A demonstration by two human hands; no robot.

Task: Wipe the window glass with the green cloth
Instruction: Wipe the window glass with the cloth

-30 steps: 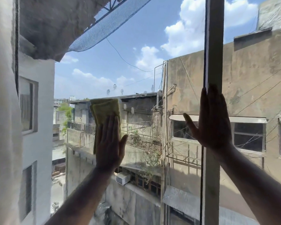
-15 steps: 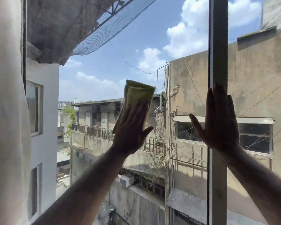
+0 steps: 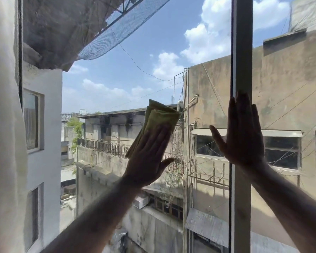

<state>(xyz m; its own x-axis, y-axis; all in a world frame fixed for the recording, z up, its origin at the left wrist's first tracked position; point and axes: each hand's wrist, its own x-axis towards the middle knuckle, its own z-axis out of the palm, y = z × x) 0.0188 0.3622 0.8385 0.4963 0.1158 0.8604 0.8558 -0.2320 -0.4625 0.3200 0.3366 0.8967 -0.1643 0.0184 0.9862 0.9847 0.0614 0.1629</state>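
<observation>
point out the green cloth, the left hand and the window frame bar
green cloth [image 3: 161, 116]: head view, on the folded upper part above the fingers
left hand [image 3: 150, 159]: head view, on the back of the hand
window frame bar [image 3: 242, 52]: head view, on the upright bar above the right hand

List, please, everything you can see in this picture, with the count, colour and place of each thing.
green cloth: one, yellow-green, folded, pressed flat to the glass at the centre under the left hand.
window glass: one pane in view left of the frame bar, clear, filling the middle of the view.
frame bar: one, grey, upright, right of centre.
curtain: one, white, along the left edge.
netting: one sheet, dark mesh, outside at the top left.
buildings: several, tan and white, outside beyond the glass.
left hand: one, flat and open, on the cloth.
right hand: one, flat and open, fingers spread, over the frame bar.
</observation>
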